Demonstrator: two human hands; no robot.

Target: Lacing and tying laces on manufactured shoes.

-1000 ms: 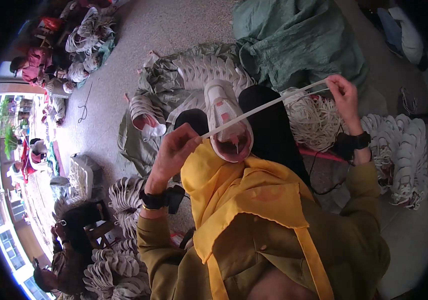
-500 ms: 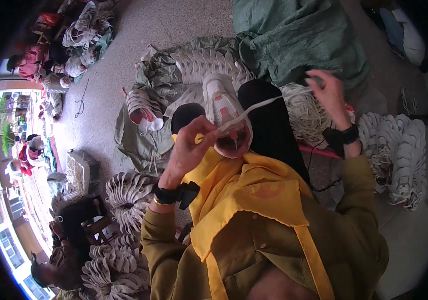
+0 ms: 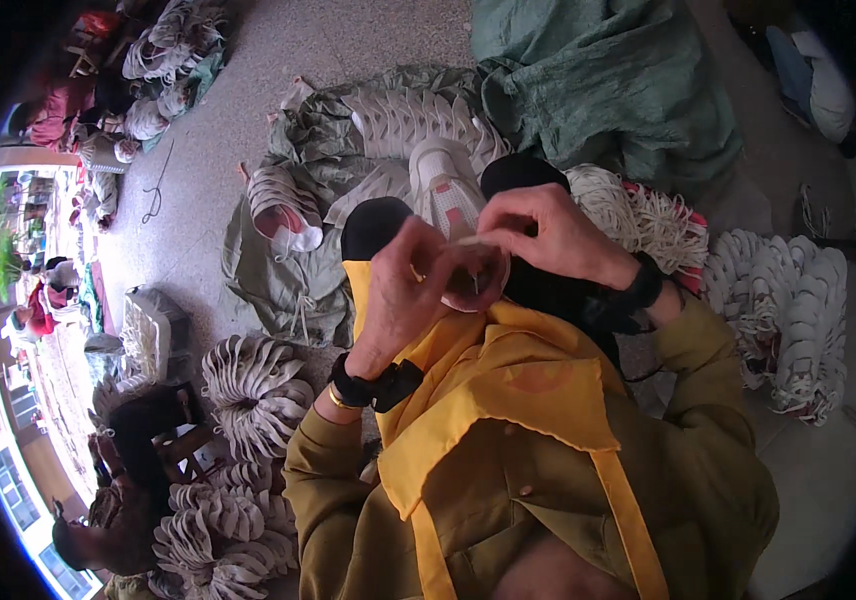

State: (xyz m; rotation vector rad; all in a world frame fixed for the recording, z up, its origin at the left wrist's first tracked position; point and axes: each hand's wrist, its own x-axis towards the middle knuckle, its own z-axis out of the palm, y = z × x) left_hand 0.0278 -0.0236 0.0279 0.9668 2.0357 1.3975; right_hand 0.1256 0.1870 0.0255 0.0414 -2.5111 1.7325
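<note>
A white shoe upper with pink patches stands between my knees, its opening toward me. Over that opening, a short stretch of white shoelace runs between my two hands. My left hand is closed in a pinch on the lace at the left side of the upper. From the right, my right hand comes in with thumb and fingers pinched on the same lace. The hands partly hide the shoe's opening and most of the lace.
A tangled heap of white laces lies by my right knee. Bundled shoe uppers rest on a grey-green sheet ahead; more uppers stand at right and others at left. A green sack lies beyond; a person sits lower left.
My right hand has come in from the far right to the shoe's opening, close to my left hand. The lace, earlier stretched long between them, now shows only as a short piece.
</note>
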